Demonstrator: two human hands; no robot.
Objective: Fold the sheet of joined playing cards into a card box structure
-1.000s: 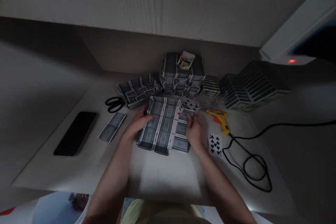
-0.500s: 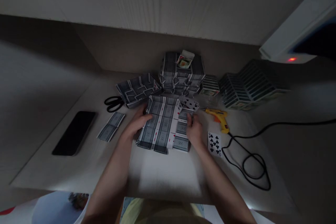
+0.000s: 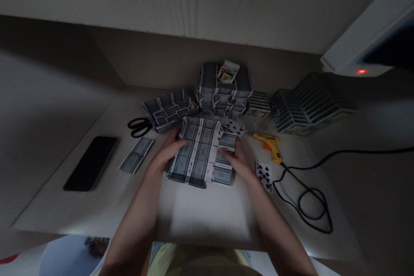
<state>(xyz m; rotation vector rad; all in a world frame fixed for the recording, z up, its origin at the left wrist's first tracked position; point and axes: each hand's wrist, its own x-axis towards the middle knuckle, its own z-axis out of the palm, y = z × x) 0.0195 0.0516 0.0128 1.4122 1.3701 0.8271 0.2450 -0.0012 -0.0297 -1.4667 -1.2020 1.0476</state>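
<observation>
A tray built from playing cards [image 3: 202, 155] lies in front of me, its patterned card backs up and low walls on several sides. My left hand [image 3: 170, 148] grips its left wall, thumb inside and fingers hidden outside. At the right side, card flaps [image 3: 222, 174] stick out from the tray. My right hand [image 3: 237, 157] is closed around the middle flap, thumb on top and the other fingers partly hidden behind. Loose cards [image 3: 234, 127] lie just behind the tray, and a nine of clubs [image 3: 264, 177] lies right of my right hand.
Behind stand another card tray [image 3: 170, 110], a stacked card structure [image 3: 224, 90] and card-box stacks [image 3: 310, 103]. Black scissors [image 3: 139, 127], two joined cards [image 3: 136, 155] and a phone [image 3: 90, 164] lie left. A yellow glue gun [image 3: 270, 144] with a looping black cord [image 3: 304, 211] lies right.
My right thumb has moved left and down onto the middle flap, and the right hand has shifted along the tray's edge. My left hand keeps its hold.
</observation>
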